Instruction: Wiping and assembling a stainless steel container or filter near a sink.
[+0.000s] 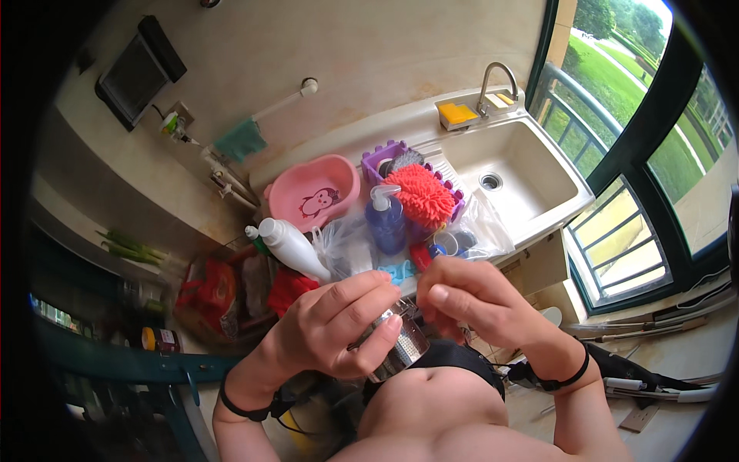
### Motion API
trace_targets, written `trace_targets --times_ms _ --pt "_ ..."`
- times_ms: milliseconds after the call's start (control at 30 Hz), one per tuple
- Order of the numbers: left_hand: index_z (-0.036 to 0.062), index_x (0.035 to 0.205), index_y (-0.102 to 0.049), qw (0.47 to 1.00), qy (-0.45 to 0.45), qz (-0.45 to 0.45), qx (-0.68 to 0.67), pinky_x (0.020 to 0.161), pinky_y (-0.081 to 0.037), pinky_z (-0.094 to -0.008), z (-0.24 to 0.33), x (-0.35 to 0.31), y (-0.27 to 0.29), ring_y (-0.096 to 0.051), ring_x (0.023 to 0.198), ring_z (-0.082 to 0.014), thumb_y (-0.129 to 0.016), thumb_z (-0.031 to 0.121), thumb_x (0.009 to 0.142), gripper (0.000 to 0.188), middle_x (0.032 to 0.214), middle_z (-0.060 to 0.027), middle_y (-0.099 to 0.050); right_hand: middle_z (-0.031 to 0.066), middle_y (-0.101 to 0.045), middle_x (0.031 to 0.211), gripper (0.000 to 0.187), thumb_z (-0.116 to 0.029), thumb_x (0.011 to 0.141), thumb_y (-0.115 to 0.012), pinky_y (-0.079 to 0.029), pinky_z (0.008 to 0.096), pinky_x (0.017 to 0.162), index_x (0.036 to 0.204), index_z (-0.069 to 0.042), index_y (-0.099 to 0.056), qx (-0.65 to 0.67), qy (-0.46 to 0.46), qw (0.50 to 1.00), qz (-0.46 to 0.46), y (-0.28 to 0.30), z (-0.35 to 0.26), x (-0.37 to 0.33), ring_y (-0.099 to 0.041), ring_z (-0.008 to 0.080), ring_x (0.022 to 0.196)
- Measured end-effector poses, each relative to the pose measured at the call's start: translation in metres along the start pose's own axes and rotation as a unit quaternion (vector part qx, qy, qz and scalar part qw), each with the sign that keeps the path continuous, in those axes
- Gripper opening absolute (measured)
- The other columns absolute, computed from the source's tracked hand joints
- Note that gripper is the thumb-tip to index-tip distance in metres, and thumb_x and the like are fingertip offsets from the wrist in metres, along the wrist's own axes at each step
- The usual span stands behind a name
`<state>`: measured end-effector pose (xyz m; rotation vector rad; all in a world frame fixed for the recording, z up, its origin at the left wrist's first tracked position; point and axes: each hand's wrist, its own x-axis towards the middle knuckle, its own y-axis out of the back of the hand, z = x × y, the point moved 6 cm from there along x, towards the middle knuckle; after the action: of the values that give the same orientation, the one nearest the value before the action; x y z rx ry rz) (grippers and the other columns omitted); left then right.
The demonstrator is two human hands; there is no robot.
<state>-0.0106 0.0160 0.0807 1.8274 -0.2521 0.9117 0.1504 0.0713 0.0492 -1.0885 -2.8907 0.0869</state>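
Note:
In front of my body, my left hand (342,319) is wrapped round a shiny metal cylinder (406,350) with small holes in its wall. Its fingers cover much of the upper side. Close to the cylinder's right end, my right hand (489,302) is curled with thumb and fingers drawn together. Whatever those fingertips pinch, if anything, is hidden. Just beyond both hands stand a blue pump bottle (386,225) and a white bottle (292,248) leaning to one side, with a clear plastic bag (344,242) between them.
A pink basin (296,181) sits on the white sink counter, beside a purple basket (377,158) topped by a red chenille mitt (422,196). To the right lies the sink bowl (531,181) with a curved faucet (486,86) and a yellow sponge (458,114). A window (616,154) borders it.

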Motion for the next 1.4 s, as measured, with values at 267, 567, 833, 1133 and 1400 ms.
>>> trace_targets --times_ms 267,567,833,1133,1400 --pt "0.0079 0.118 -0.051 0.999 0.03 0.009 -0.009 0.076 -0.063 -0.0381 0.002 -0.008 0.0 -0.069 0.1 -0.0332 -0.065 0.011 0.092 0.03 0.111 -0.0174 -0.066 0.0056 -0.064 0.091 0.01 0.003 0.091 -0.068 -0.053 0.0278 0.071 0.101 0.0 -0.066 -0.064 0.126 0.986 0.088 -0.003 -0.001 0.003 -0.064 0.0127 0.082" --pt "0.0007 0.122 -0.05 0.988 0.093 0.02 -0.123 0.08 -0.059 -0.0455 -0.004 -0.013 -0.002 -0.068 0.098 -0.0383 -0.074 0.009 0.085 0.045 0.112 -0.02 -0.066 0.0097 -0.065 0.092 0.013 0.006 0.087 -0.068 -0.053 0.0302 0.071 0.098 0.0 -0.066 -0.153 0.183 0.965 0.113 -0.009 -0.011 0.002 -0.066 0.0204 0.082" --pt "0.0004 0.123 -0.05 0.969 0.138 0.046 -0.202 0.085 -0.056 -0.0475 -0.008 -0.015 0.003 -0.067 0.097 -0.0397 -0.087 0.017 0.075 0.063 0.111 -0.0214 -0.065 0.0093 -0.065 0.092 0.011 0.006 0.089 -0.067 -0.052 0.0298 0.071 0.099 0.001 -0.066 -0.177 0.22 0.953 0.107 -0.014 -0.016 0.003 -0.065 0.0198 0.083" --pt "0.0 0.124 -0.051 0.969 0.142 0.045 -0.199 0.085 -0.056 -0.0468 -0.007 -0.016 0.006 -0.067 0.098 -0.04 -0.088 0.016 0.075 0.063 0.11 -0.0214 -0.065 0.0041 -0.066 0.097 0.012 0.003 0.096 -0.065 -0.052 0.0243 0.076 0.109 0.002 -0.065 0.01 0.053 0.997 0.056 -0.015 -0.006 0.01 -0.062 0.0074 0.09" --pt "0.0005 0.124 -0.052 0.945 0.203 0.054 -0.252 0.087 -0.056 -0.045 -0.01 -0.019 0.002 -0.068 0.099 -0.0383 -0.094 0.016 0.067 0.073 0.111 -0.021 -0.065 0.0046 -0.065 0.099 0.012 0.005 0.097 -0.063 -0.051 0.0246 0.078 0.109 0.002 -0.063 0.022 0.071 0.995 0.066 -0.015 -0.001 0.01 -0.061 0.0075 0.091"
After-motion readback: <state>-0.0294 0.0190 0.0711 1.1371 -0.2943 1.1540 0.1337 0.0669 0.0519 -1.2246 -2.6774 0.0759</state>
